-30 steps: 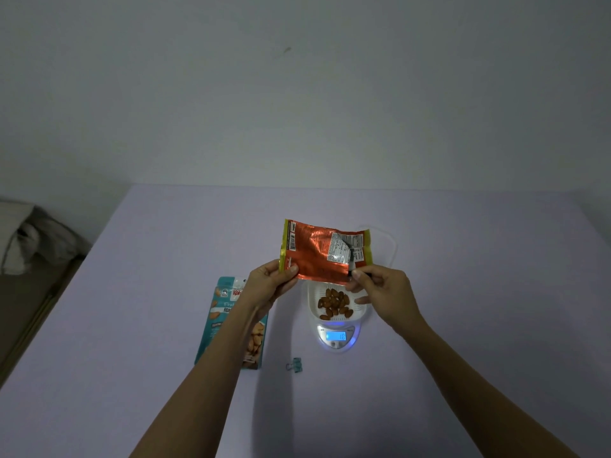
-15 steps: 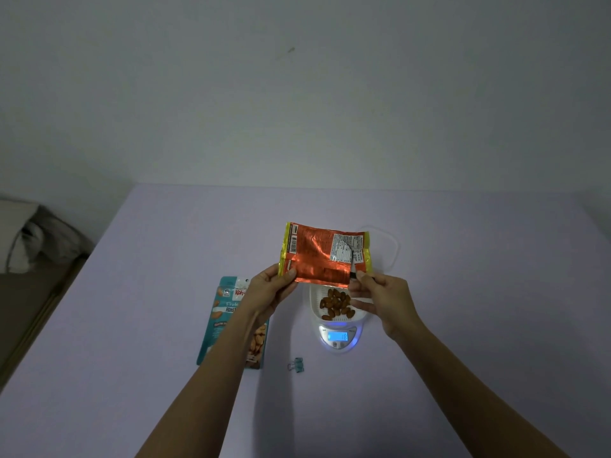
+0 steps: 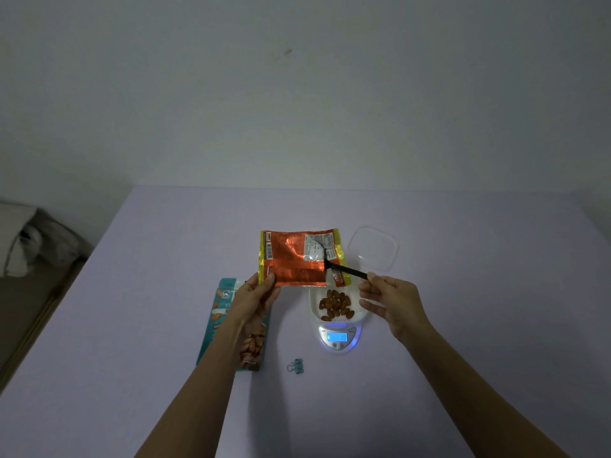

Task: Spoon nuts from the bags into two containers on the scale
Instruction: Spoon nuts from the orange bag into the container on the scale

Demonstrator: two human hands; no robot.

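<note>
My left hand (image 3: 254,297) pinches the lower left corner of an orange foil bag (image 3: 291,259) and holds it upright above the table. My right hand (image 3: 388,300) holds a thin black spoon (image 3: 347,270) by its handle end, its tip inside the bag's open right side. Below the bag a white container (image 3: 360,312) with brown nuts (image 3: 335,304) sits on a small digital scale (image 3: 337,340) with a lit blue display. A teal nut bag (image 3: 221,312) lies flat under my left forearm.
A clear, nutless plastic container (image 3: 373,247) stands behind the scale to the right. A small teal binder clip (image 3: 296,365) lies in front of the scale. The lilac table (image 3: 479,292) meets a grey wall at the back; cloth lies off its left edge.
My right hand let go of the bag's lower right corner and drew back to the right, now holding the black spoon with its tip in the bag. The clear container came into view.
</note>
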